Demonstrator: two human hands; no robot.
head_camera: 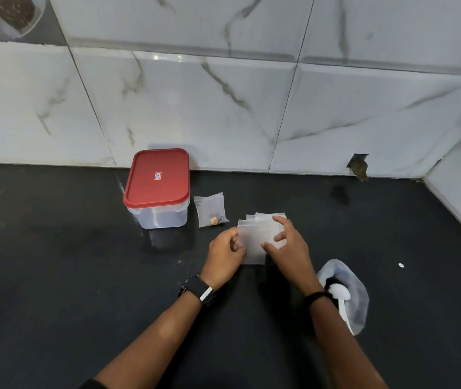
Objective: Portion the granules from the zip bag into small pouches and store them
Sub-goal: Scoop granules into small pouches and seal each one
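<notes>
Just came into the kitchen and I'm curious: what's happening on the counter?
A person is sorting small clear pouches. The left hand pinches the edge of one empty pouch, and the right hand rests open on the stack behind it. The zip bag with a white spoon in it sits to the right. A red-lidded box stands closed by the wall, beside a pouch with bits inside.

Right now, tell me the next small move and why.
Probably peel the top pouch off the stack and open its mouth: the left hand pinches its edge, the right hand rests on it, and the spoon waits in the zip bag.
</notes>
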